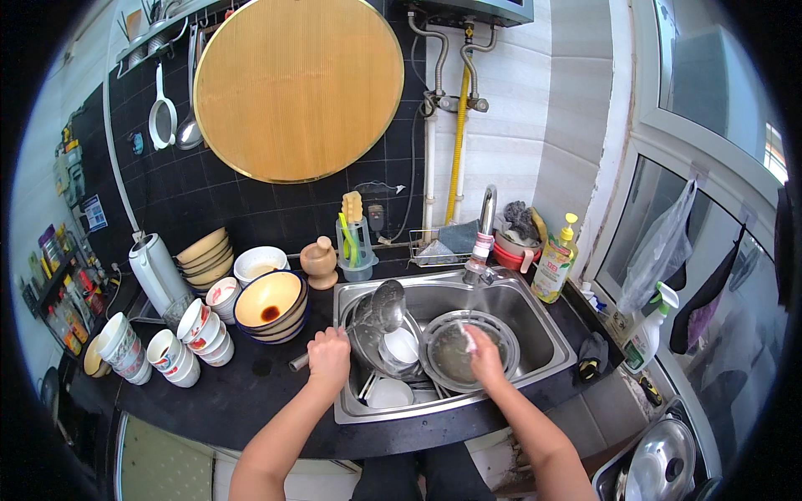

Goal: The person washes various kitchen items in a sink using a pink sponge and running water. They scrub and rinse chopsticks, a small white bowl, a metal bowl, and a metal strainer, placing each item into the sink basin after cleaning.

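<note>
My left hand is closed around the handle of a metal ladle, its rounded head tilted up over the left part of the sink. My right hand is closed on a whitish-pink cloth, its exact kind partly hidden by the fingers. Below that hand, a round metal basin holds cloudy water. From the tap a stream runs down into it. Left of the basin, a metal pan holds a white bowl. Another white bowl and chopsticks lie beneath.
Left on the black counter stand stacked yellow bowls, several patterned bowls, a wooden mortar and a utensil holder. Beyond the sink's right corner are a yellow soap bottle, red bowls and a spray bottle.
</note>
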`<state>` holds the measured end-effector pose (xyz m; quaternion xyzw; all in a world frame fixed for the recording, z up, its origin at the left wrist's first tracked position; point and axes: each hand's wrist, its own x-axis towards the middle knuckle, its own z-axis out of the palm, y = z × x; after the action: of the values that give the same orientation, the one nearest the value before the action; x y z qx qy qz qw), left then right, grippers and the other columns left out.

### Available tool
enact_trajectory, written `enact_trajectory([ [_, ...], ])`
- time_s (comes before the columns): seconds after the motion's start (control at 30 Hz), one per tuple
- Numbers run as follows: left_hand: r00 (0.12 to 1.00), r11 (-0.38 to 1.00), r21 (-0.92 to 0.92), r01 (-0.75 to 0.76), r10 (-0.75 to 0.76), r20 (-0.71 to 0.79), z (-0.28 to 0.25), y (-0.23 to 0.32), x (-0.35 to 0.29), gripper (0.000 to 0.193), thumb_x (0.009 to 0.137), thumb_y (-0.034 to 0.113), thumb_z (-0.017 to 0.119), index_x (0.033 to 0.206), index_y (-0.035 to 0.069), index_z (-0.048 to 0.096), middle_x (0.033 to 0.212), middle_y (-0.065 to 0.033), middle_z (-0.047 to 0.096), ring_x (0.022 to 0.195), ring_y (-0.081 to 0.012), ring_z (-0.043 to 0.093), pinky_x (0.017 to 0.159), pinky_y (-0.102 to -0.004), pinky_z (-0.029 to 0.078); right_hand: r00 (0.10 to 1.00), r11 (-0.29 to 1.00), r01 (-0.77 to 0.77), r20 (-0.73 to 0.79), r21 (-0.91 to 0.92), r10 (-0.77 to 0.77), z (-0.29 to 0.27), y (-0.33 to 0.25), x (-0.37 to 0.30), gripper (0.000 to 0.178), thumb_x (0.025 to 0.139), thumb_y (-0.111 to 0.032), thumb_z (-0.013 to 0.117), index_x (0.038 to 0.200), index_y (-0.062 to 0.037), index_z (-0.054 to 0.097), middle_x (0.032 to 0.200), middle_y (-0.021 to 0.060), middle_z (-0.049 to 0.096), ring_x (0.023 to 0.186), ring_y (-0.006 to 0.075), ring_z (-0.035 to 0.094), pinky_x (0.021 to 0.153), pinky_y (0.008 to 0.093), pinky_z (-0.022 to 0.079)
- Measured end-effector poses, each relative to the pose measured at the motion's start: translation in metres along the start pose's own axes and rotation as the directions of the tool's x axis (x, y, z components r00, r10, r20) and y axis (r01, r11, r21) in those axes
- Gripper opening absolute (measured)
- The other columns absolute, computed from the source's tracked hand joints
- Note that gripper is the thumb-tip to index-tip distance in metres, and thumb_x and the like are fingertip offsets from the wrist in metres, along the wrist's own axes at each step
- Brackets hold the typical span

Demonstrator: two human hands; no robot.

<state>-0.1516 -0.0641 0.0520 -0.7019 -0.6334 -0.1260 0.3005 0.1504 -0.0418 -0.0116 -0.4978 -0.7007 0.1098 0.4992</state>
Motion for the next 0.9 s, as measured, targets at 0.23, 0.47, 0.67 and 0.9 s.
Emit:
enact_trajectory([
  [0.23,0.986,0.919,0.357,-0.168,0.149,0.081,0.020,0.029,0.030,0.015,0.070,0.017,0.054,0.070,0.006,0.064,0.070,-0.0088,0.053,0.065,-0.0238,0.051,0.048,-0.0373,0.040,0.975,0.989,-0.144,-0.172,-0.019,0.138,-0.048,0.031,-0.009,0.049,0.069,0.014,0.042,0.114,-0.0024,0.052,0.111,0.0188,0.054,0.107,0.0328,0.050,0.093,0.0345,0.037],
  [0.47,0.959,0.869,0.429,-0.246,0.156,0.235,0.043,0.047,0.038,0.018,0.070,0.017,0.054,0.076,0.005,0.066,0.075,-0.0123,0.056,0.069,-0.0262,0.053,0.051,-0.0381,0.042,0.947,0.973,-0.220,-0.224,0.064,0.229,-0.059,0.060,-0.021,0.045,0.071,0.013,0.042,0.113,-0.0014,0.052,0.111,0.0187,0.054,0.106,0.0325,0.051,0.092,0.0344,0.037],
  [0.67,0.905,0.925,0.279,-0.257,0.129,0.406,0.047,0.041,0.035,0.017,0.072,0.017,0.056,0.080,0.006,0.067,0.081,-0.0102,0.059,0.074,-0.0255,0.054,0.052,-0.0381,0.043,0.936,0.974,-0.212,-0.271,0.081,0.227,-0.067,0.079,-0.019,0.030,0.086,-0.011,0.045,0.113,0.0005,0.053,0.108,0.0147,0.057,0.103,0.0243,0.053,0.090,0.0314,0.039],
  [0.9,0.837,0.889,0.338,-0.309,0.086,0.540,0.036,0.061,0.035,0.022,0.074,0.018,0.056,0.090,0.007,0.066,0.094,-0.0127,0.058,0.086,-0.0299,0.051,0.063,-0.0429,0.045,0.872,0.897,-0.320,-0.274,0.306,0.405,-0.063,0.107,-0.023,0.033,0.089,-0.018,0.050,0.113,0.0037,0.052,0.106,0.0101,0.057,0.097,0.0155,0.053,0.085,0.0262,0.041],
])
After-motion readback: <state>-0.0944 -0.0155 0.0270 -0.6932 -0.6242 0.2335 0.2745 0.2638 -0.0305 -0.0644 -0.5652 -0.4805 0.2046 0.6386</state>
